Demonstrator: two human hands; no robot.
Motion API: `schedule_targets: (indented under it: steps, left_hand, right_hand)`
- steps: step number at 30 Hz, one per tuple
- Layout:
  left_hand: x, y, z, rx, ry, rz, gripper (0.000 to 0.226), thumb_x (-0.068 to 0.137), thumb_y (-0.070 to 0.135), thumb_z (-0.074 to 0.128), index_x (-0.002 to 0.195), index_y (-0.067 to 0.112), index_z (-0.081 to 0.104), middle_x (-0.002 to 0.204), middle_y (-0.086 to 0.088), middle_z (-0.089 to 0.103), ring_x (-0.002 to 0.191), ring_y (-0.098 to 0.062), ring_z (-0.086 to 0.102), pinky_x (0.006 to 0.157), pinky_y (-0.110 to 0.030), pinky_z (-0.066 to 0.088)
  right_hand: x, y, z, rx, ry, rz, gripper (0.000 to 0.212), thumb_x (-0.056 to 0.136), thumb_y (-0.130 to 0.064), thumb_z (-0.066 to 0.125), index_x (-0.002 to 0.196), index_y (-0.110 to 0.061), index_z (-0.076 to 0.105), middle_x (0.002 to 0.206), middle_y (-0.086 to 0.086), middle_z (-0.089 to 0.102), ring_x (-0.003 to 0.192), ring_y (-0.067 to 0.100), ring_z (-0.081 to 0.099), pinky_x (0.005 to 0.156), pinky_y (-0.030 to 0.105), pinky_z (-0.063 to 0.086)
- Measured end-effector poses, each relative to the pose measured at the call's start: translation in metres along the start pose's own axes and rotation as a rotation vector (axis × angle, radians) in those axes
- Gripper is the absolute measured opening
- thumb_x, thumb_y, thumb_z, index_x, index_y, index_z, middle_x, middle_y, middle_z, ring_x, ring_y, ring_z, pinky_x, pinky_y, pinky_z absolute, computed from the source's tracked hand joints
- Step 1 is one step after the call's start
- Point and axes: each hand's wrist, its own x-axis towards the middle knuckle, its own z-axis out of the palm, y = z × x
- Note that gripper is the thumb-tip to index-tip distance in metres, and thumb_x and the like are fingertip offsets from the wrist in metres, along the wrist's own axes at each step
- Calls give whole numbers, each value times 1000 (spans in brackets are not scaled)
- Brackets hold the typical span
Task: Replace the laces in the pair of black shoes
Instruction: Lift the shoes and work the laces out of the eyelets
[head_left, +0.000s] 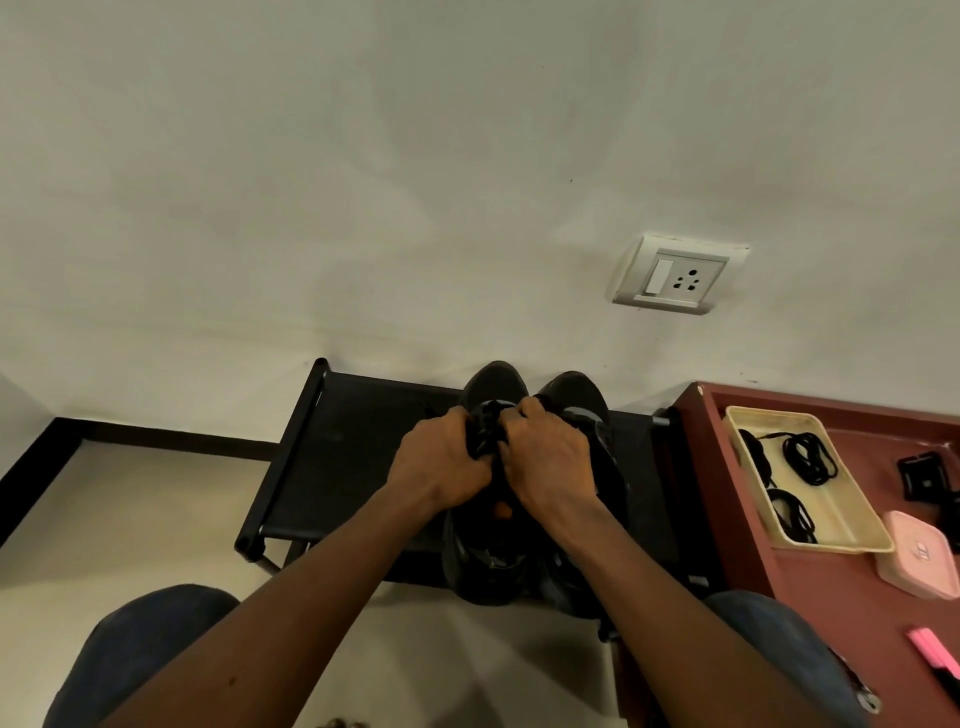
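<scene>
Fingers (460, 417) of the left hand (441, 460) and right hand (548, 462) curl together, gripping one black shoe's (493, 378) lacing area on a rack (337, 447).

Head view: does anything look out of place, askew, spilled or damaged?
Nothing clearly stands out. The black shoes stand side by side on the rack; the left hand and right hand grip one shoe's lacing; spare laces lie coiled in the cream tray. The wall socket looks tilted, perhaps only the wide lens.
</scene>
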Motion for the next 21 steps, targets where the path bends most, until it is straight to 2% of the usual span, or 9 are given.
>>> schedule_targets:
  steps: [3, 5, 8, 10, 12, 13, 16, 18, 21]
  left_hand:
    - [1, -1, 2, 5, -4, -3, 34, 90, 27, 71, 119, 19, 56, 91, 5, 64, 76, -9, 64, 64, -20, 52]
    - [3, -4, 2, 14, -10, -14, 37, 91, 27, 71, 123, 19, 55, 94, 5, 63, 77, -9, 63, 63, -19, 50]
    - [5, -7, 2, 15, -30, -29, 44, 91, 29, 71, 130, 20, 51, 96, 7, 61, 77, -8, 63, 59, -17, 46]
    - [5, -8, 2, 10, -43, -40, 46, 91, 31, 71, 131, 21, 51, 97, 6, 62, 79, -9, 63, 59, -18, 47]
    - [6, -7, 3, 9, -46, -51, 45, 90, 31, 71, 130, 21, 50, 98, 4, 63, 80, -10, 65, 61, -20, 50]
    - [6, -7, 3, 14, -46, -53, 45, 90, 31, 70, 130, 21, 50, 98, 4, 63, 80, -10, 65, 61, -20, 50]
    - [6, -7, 1, 25, -50, -51, 46, 90, 32, 71, 129, 20, 50, 98, 4, 62, 80, -11, 64, 61, -20, 49]
    - [6, -7, 0, 16, -49, -52, 44, 89, 33, 72, 125, 19, 51, 95, 3, 62, 79, -11, 63, 61, -21, 49]
    - [7, -6, 0, 0, -50, -53, 40, 89, 34, 71, 120, 19, 52, 93, 2, 63, 79, -13, 65, 65, -24, 53]
  right_hand:
    - [5, -1, 0, 92, 16, 40, 26, 102, -24, 61, 127, -16, 59, 117, 5, 62, 93, 26, 67, 82, 38, 53]
    - [5, -2, 2, 199, 64, 113, 12, 100, -23, 62, 110, -17, 59, 100, 3, 64, 85, 24, 65, 76, 37, 52]
    - [7, 6, 2, 473, 133, 390, 12, 99, -18, 62, 88, -17, 55, 83, -2, 63, 80, 20, 64, 67, 33, 51]
    - [11, 16, 0, 676, 134, 603, 11, 98, -16, 62, 88, -17, 59, 87, -1, 64, 87, 21, 67, 73, 35, 55]
    - [11, 23, -2, 779, 99, 650, 7, 96, -13, 62, 90, -17, 62, 94, 0, 68, 93, 22, 69, 84, 41, 59]
    - [10, 23, -4, 792, 79, 608, 10, 94, -9, 60, 93, -18, 63, 95, -2, 68, 95, 21, 69, 86, 41, 59]
    - [5, 18, -11, 744, 31, 357, 39, 87, 1, 54, 111, -27, 68, 109, -11, 66, 107, 12, 64, 92, 32, 55]
    - [1, 16, -13, 608, 14, 161, 44, 88, -10, 59, 125, -32, 66, 124, -12, 64, 118, 9, 57, 99, 32, 51]
    - [0, 12, -9, 227, -12, -62, 44, 93, -31, 65, 137, -32, 60, 132, -9, 59, 123, 14, 51, 99, 37, 51]
